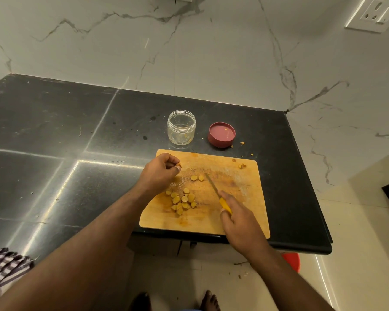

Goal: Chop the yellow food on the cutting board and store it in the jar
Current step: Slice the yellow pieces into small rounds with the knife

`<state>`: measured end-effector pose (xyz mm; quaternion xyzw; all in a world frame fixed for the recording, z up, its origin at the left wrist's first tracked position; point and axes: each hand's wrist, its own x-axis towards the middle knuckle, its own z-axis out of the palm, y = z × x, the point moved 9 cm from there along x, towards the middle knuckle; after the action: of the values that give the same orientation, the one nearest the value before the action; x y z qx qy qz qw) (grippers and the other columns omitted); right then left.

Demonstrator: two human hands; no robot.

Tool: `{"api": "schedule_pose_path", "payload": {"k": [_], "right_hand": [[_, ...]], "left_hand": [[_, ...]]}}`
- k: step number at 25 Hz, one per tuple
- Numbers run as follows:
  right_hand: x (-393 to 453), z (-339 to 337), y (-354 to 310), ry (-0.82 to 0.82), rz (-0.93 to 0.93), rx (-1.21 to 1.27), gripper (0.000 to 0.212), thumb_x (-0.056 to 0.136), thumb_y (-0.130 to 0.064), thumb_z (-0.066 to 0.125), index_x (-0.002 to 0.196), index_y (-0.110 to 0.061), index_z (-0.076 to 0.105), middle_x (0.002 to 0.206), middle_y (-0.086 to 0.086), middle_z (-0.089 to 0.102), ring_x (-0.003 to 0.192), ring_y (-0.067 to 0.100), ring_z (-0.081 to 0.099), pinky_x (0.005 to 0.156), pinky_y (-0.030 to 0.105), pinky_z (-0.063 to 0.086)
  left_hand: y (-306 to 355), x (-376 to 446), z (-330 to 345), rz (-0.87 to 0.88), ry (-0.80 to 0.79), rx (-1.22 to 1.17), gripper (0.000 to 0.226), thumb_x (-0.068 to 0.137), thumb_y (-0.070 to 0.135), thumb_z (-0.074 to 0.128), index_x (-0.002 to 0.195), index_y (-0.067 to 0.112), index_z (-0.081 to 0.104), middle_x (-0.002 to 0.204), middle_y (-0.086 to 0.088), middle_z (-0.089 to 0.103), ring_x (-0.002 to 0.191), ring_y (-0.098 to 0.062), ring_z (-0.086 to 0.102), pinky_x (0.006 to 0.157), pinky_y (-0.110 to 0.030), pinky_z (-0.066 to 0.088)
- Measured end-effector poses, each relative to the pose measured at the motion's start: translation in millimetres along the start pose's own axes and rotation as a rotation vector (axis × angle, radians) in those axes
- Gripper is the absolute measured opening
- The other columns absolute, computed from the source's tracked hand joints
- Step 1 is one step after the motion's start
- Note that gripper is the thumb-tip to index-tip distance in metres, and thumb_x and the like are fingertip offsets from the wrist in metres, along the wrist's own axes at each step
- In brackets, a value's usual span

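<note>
A wooden cutting board [240, 212] lies at the counter's front edge. Several round yellow slices [182, 201] sit heaped on its left part, and two more slices [197, 178] lie apart near the middle. My left hand [160, 170] hovers over the board's far left corner, its fingertips pinched on a small yellow piece [179, 164]. My right hand [239, 217] grips a yellow-handled knife [213, 187], whose blade points up-left toward the two loose slices. Behind the board stands an open clear jar [181, 127], nearly empty.
A dark red lid [221, 134] lies upside down to the right of the jar. Scraps [241, 165] dot the board's far right corner and the black counter [54, 135]. The counter ends just right of the board. A red object [291, 261] sits on the floor below.
</note>
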<state>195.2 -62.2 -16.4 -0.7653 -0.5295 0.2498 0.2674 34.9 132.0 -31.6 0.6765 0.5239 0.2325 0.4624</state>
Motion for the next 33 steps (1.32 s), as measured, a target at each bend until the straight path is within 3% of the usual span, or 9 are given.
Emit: {"api": "schedule_pose_path", "payload": {"k": [3,7,11,15,18,22,26,31,33], "right_hand": [[9,4,2,-0.034,0.027,-0.067,0.049,0.102,-0.023,0.044,0.150,-0.030,0.034,0.144,-0.001,0.049,0.127,0.014,0.047,0.103,0.025,0.037],[-9,31,-23,-0.166,-0.084,-0.053,0.050,0.102,-0.024,0.043,0.150,-0.034,0.032,0.147,-0.008,0.044,0.128,0.007,0.044,0.103,0.019,0.036],[-13,13,-5,-0.080,-0.030,0.016,0.050,0.101,-0.021,0.044,0.148,-0.034,0.036,0.141,-0.009,0.049,0.114,0.006,0.052,0.089,0.017,0.041],[-24,18,0,-0.098,-0.001,0.012,0.052,0.100,-0.021,0.044,0.149,-0.034,0.034,0.145,-0.008,0.047,0.120,0.007,0.051,0.098,0.023,0.043],[-25,24,-13,-0.134,-0.042,0.042,0.051,0.101,-0.022,0.044,0.149,-0.036,0.034,0.144,-0.012,0.045,0.117,0.005,0.052,0.093,0.017,0.042],[10,15,-14,-0.064,-0.018,-0.026,0.050,0.101,-0.023,0.044,0.149,-0.032,0.035,0.143,-0.001,0.051,0.124,0.014,0.049,0.101,0.026,0.040],[6,33,-29,-0.163,-0.063,-0.044,0.050,0.102,-0.024,0.043,0.150,-0.031,0.033,0.147,-0.003,0.046,0.130,0.012,0.044,0.102,0.021,0.035],[-17,15,-3,-0.105,0.042,0.126,0.048,0.100,-0.022,0.047,0.145,-0.040,0.039,0.132,-0.009,0.056,0.089,-0.002,0.055,0.071,0.009,0.039],[-21,0,9,-0.043,0.095,0.172,0.048,0.100,-0.020,0.048,0.144,-0.038,0.042,0.131,-0.013,0.056,0.093,-0.001,0.059,0.074,0.012,0.044]], "left_hand": [[-1,-1,-3,0.004,0.016,0.009,0.016,0.094,0.021,0.069,0.111,0.018,0.070,0.100,0.004,0.071,0.097,-0.013,0.066,0.084,-0.033,0.057],[-3,0,-7,-0.010,0.034,0.023,0.017,0.094,0.021,0.071,0.111,0.018,0.072,0.101,0.006,0.070,0.098,-0.012,0.065,0.084,-0.030,0.054],[-7,1,-15,-0.011,0.050,0.009,0.013,0.093,0.020,0.071,0.106,0.021,0.071,0.099,0.007,0.070,0.096,-0.011,0.066,0.077,-0.025,0.051],[-6,0,-11,-0.015,0.032,0.017,0.013,0.094,0.020,0.070,0.107,0.021,0.070,0.098,0.007,0.070,0.095,-0.011,0.065,0.074,-0.024,0.050],[-6,1,-10,-0.034,0.036,-0.001,0.014,0.094,0.020,0.069,0.108,0.021,0.070,0.100,0.006,0.070,0.096,-0.012,0.065,0.080,-0.029,0.054],[-7,0,-16,-0.038,0.064,-0.019,0.010,0.093,0.018,0.071,0.102,0.024,0.068,0.097,0.007,0.068,0.094,-0.011,0.064,0.077,-0.027,0.053],[-5,-3,-17,-0.027,0.054,-0.008,0.010,0.092,0.017,0.073,0.100,0.023,0.070,0.093,0.010,0.068,0.090,-0.007,0.064,0.071,-0.021,0.048],[5,-9,0,0.010,-0.032,0.060,0.013,0.092,0.020,0.073,0.104,0.021,0.073,0.095,0.010,0.071,0.090,-0.004,0.064,0.069,-0.019,0.048],[17,-12,20,0.056,-0.096,0.129,0.012,0.092,0.022,0.073,0.104,0.022,0.074,0.098,0.012,0.071,0.093,-0.003,0.064,0.071,-0.016,0.048]]}}
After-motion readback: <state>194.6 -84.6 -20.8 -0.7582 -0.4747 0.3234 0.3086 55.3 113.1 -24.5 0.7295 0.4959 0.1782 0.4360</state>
